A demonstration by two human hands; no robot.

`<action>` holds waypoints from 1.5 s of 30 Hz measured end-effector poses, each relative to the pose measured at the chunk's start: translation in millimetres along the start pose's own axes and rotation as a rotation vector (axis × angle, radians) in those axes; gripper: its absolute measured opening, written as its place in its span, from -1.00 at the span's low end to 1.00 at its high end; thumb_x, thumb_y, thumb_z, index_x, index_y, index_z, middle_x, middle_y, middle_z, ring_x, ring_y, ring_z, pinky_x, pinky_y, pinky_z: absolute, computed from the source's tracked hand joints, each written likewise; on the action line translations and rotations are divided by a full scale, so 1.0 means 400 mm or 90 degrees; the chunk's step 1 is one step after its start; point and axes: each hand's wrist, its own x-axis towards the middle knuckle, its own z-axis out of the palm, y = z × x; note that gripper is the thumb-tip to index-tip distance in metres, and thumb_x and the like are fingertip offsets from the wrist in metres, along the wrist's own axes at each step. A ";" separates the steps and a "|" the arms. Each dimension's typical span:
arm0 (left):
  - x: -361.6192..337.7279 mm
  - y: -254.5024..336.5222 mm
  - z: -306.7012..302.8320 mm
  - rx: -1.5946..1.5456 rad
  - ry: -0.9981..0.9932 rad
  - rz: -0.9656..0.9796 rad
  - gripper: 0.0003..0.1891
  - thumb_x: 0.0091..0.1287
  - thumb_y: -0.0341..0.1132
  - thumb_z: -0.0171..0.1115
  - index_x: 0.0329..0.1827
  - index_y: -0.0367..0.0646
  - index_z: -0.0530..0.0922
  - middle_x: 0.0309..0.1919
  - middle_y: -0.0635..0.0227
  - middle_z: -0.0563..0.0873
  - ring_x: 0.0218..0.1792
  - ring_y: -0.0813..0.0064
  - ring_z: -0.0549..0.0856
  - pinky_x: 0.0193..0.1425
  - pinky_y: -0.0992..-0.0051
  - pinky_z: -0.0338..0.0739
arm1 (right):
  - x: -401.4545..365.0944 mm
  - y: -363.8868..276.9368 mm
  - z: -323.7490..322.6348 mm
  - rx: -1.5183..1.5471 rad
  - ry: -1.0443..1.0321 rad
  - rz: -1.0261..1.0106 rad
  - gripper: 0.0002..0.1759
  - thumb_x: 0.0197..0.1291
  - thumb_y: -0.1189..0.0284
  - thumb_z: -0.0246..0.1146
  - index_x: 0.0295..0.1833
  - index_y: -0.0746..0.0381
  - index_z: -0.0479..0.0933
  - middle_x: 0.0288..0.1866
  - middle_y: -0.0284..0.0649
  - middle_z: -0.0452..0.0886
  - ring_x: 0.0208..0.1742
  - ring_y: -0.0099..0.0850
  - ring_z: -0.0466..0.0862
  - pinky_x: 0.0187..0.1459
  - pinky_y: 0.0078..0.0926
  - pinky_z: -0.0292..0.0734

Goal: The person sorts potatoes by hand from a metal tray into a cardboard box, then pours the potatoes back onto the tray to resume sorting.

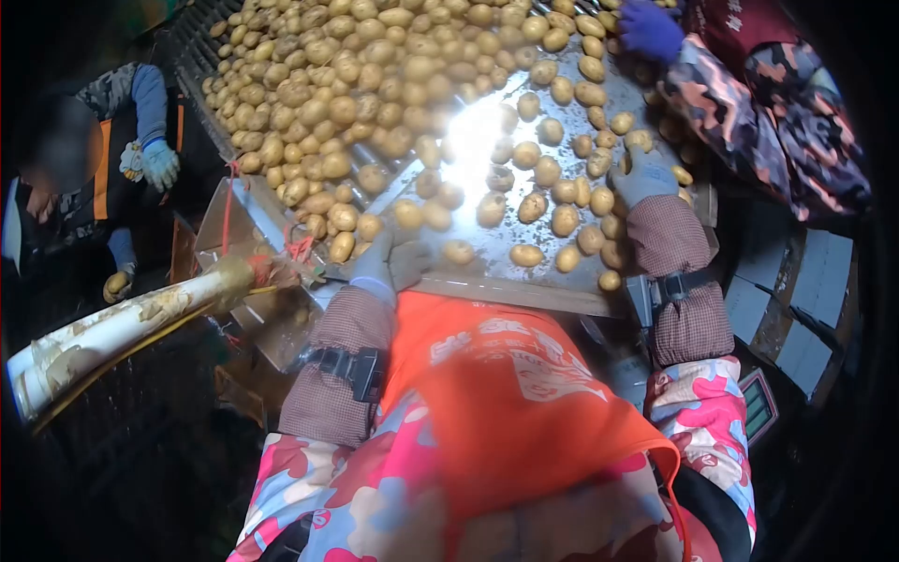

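My left hand (398, 260), in a grey glove, lies low at the near edge of the metal sorting table (478, 245). Its fingers look stretched out to the right, somewhat blurred, and nothing shows in them. Just above it are several loose potatoes, one of them a pale potato (408, 214). On the table's right side, my gloved right hand (648, 175) reaches forward with its fingers curved around a potato (640, 140). The palm side is hidden. Loose potatoes (565, 220) lie to the left of that hand.
A large potato heap (328, 84) covers the table's far left. A co-worker's purple glove (648, 30) is at the upper right; another person's gloved hand (160, 164) is at the left. A white pipe (131, 328) juts out at lower left. Glare whitens the table's middle.
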 end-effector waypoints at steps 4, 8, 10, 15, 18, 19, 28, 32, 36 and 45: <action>-0.014 0.012 0.030 0.033 0.065 -0.026 -0.44 0.61 0.08 -0.15 0.30 -0.21 0.54 0.03 -0.05 0.74 -0.11 0.01 0.74 -0.12 0.11 0.63 | 0.054 -0.002 0.039 -0.078 0.101 -0.040 -0.32 0.13 0.11 0.38 0.35 0.14 0.50 0.19 0.18 0.60 0.22 0.04 0.61 0.32 -0.06 0.46; 0.011 -0.014 0.015 0.096 -0.114 0.098 -0.44 0.60 0.09 -0.11 0.37 -0.19 0.48 0.20 -0.02 0.66 0.11 0.06 0.68 0.12 0.14 0.61 | -0.033 -0.053 -0.001 0.462 0.064 0.037 -0.29 0.14 0.11 0.44 0.36 0.16 0.49 0.08 -0.01 0.66 0.07 -0.17 0.68 0.07 -0.23 0.61; -0.011 -0.072 0.045 0.282 -0.277 0.237 -0.49 0.58 -0.01 0.01 0.40 -0.19 0.44 0.26 0.02 0.61 0.22 0.10 0.63 0.27 0.22 0.56 | -0.199 -0.215 -0.140 0.625 -0.241 0.081 -0.36 0.22 0.10 0.40 0.33 0.17 0.48 0.09 -0.11 0.65 0.01 -0.26 0.67 -0.07 -0.28 0.62; -0.117 -0.084 0.123 0.539 -0.193 0.325 -0.51 0.41 -0.38 0.27 0.40 -0.16 0.44 0.26 0.08 0.59 0.30 0.16 0.57 0.40 0.34 0.49 | -0.286 -0.337 -0.013 0.406 0.017 -0.641 -0.41 0.11 0.34 0.31 0.30 0.17 0.47 0.14 0.05 0.58 0.10 0.04 0.57 0.17 0.01 0.43; -0.244 -0.016 -0.036 0.492 -0.069 0.250 -0.57 0.43 -0.25 0.25 0.31 -0.19 0.49 0.22 0.04 0.61 0.25 0.13 0.62 0.25 0.29 0.62 | -0.184 -0.271 0.016 0.231 0.155 -0.697 -0.40 0.11 0.37 0.32 0.32 0.17 0.47 0.18 0.00 0.58 0.13 0.04 0.57 0.23 0.12 0.35; -0.242 -0.033 -0.132 0.392 0.017 0.237 -0.61 0.43 -0.25 0.24 0.26 -0.20 0.51 0.16 0.06 0.62 0.19 0.16 0.64 0.19 0.31 0.64 | -0.147 -0.255 0.021 0.177 0.191 -0.701 -0.40 0.13 0.37 0.33 0.33 0.17 0.46 0.19 -0.02 0.58 0.13 0.04 0.57 0.25 0.15 0.32; -0.263 -0.030 -0.634 0.537 0.470 0.235 -0.69 0.46 -0.16 0.16 -0.03 -0.25 0.65 -0.12 0.13 0.70 -0.05 0.25 0.72 -0.05 0.33 0.68 | 0.249 -0.598 -0.057 0.356 0.108 -0.554 -0.44 0.32 0.22 0.28 0.40 0.15 0.50 0.37 -0.01 0.55 0.37 -0.05 0.53 0.40 -0.19 0.40; -0.249 -0.042 -0.163 0.171 0.240 0.350 -0.66 0.47 -0.26 0.19 0.25 -0.12 0.60 0.09 0.25 0.68 0.11 0.28 0.66 0.19 0.34 0.57 | 0.199 -0.821 -0.111 -0.060 0.153 -0.461 -0.26 0.26 -0.17 0.17 0.47 -0.04 0.45 0.56 -0.08 0.34 0.55 0.08 0.28 0.51 0.17 0.12; -0.169 0.176 0.061 0.288 0.301 0.500 -0.58 0.47 -0.33 0.17 0.38 -0.10 0.51 0.22 0.17 0.62 0.27 0.21 0.58 0.35 0.35 0.47 | 0.136 -0.728 -0.093 0.118 0.182 -0.661 -0.28 0.11 0.03 0.35 0.40 0.00 0.49 0.53 -0.02 0.33 0.47 0.13 0.32 0.46 0.22 0.18; 0.150 0.562 0.129 0.773 0.604 0.652 -0.29 0.26 -0.04 0.36 0.49 0.06 0.39 0.43 0.13 0.41 0.36 0.00 0.43 0.46 0.07 0.37 | -0.133 -0.335 -0.046 0.186 0.119 -0.592 -0.33 0.02 0.40 0.42 0.34 0.14 0.55 0.50 0.37 0.22 0.41 0.33 0.37 0.37 0.14 0.33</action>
